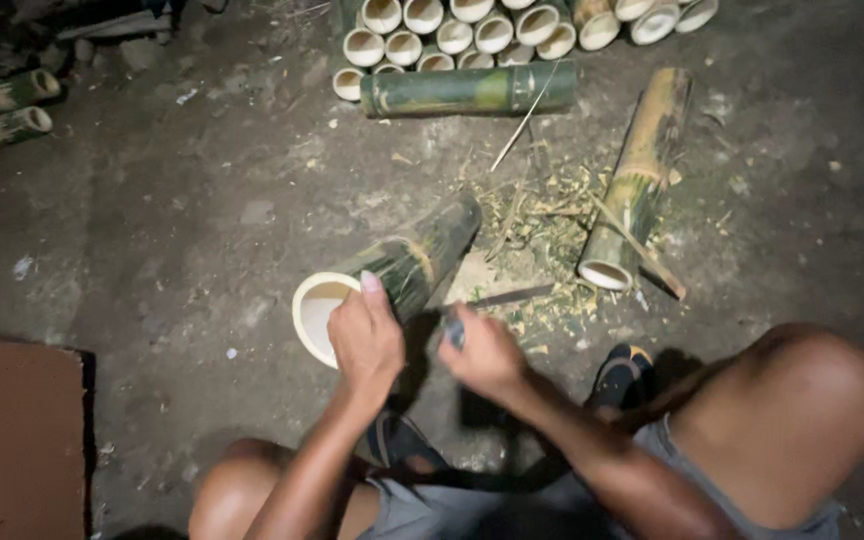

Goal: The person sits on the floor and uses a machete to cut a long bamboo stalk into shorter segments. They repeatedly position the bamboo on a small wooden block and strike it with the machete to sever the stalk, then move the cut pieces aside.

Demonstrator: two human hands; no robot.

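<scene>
At the far left we see two bamboo pieces [14,105] lying on the dirt floor [172,210], and a brown board [14,430] at the lower left corner. Our left hand [364,335] is closed over the near, open end of a green bamboo tube [407,262], thumb up against its skin; the tube lies tilted on the floor just ahead of our knees. Our right hand [487,352] is shut around a knife handle, the blade [510,296] pointing right, just beside the tube. Shavings [542,215] lie past it. Behind, a stack of cut tubes [472,30] rests with a green length [467,90] across its front; another tube [637,180] lies to the right
</scene>
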